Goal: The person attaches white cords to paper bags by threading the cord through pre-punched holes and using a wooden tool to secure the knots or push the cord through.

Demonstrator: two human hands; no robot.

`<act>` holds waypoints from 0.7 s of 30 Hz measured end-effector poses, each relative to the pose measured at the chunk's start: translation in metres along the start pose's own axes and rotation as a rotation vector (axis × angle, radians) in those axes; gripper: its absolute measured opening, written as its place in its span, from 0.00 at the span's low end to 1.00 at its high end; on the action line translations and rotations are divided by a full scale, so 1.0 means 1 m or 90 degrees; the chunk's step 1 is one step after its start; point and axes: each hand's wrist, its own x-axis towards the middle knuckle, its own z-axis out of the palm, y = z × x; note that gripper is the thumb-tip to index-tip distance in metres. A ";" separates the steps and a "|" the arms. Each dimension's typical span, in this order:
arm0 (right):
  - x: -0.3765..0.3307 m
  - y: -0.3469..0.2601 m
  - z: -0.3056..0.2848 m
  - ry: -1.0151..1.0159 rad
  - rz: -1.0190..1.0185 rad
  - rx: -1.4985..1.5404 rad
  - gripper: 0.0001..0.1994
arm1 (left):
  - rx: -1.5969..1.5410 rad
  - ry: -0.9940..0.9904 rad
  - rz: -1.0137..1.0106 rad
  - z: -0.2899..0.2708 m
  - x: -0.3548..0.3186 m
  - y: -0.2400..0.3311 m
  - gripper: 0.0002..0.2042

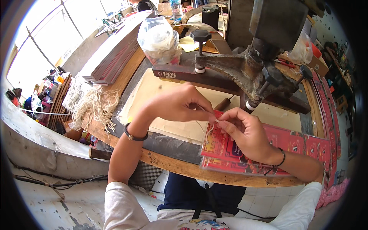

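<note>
My left hand (183,104), wrist bent, comes in over the work table with thumb and fingertips pinched together. Facing it, my right hand (247,134) pinches at the same spot, its fingers curled. Between the two sets of fingertips runs a thin off-white string (209,131), its loop hanging down over the left end of the red printed cards (295,146). These flat, glossy cards lie in a layered pile along the table's front edge, under my right hand and forearm. A wooden-handled tool (223,104) lies just behind my hands, its far end thin and dark.
A heavy metal press (234,69) with black knobs stands over a pale board (153,90). At left lie a bundle of loose strings (100,105) and a stack of long flat sheets (115,57). A filled plastic bag (158,40) sits behind. Another person (145,5) is far back.
</note>
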 end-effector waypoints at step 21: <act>-0.005 0.000 0.000 0.013 -0.181 -0.131 0.08 | -0.072 0.374 -0.094 0.070 -0.015 0.060 0.12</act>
